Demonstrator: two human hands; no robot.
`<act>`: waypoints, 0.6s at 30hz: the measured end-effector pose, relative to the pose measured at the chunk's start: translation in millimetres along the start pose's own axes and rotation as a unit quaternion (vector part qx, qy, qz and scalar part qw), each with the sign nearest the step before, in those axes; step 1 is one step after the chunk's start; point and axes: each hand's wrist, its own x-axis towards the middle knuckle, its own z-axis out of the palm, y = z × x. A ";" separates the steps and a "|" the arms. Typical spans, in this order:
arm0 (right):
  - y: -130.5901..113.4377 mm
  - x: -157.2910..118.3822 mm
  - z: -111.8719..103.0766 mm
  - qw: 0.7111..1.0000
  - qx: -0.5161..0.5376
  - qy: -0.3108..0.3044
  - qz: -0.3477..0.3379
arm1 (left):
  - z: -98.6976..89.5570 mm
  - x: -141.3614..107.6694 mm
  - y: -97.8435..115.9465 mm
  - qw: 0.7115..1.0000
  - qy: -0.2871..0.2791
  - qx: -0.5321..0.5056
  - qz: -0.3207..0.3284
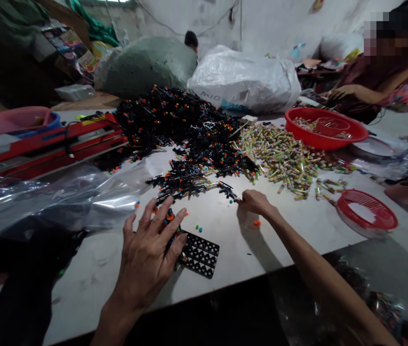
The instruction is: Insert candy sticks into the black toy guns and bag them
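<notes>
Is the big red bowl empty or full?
Neither! The big red bowl has some small colorful tubes in it, but they lie in a thin layer and lots of the red inside still shows.

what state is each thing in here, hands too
left hand, fingers spread, over black rack
right hand, pinching black piece
black piece, held at its end
black rack, flat on table
candies, loose heap
red basin, holding candies
red strainer, tilted
white sack, bulging
</notes>
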 end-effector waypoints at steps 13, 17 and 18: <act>-108.1 -39.3 63.4 0.762 0.610 -0.187 -0.111 | -2.4 2.5 4.9 0.998 -0.016 -0.050 -0.020; -122.2 -31.9 75.8 0.824 0.504 -0.185 -0.180 | -2.5 2.9 5.8 0.997 -0.010 -0.065 -0.027; -120.5 -30.1 75.9 0.849 0.459 -0.166 -0.202 | -2.2 2.8 6.0 0.997 -0.006 -0.068 -0.029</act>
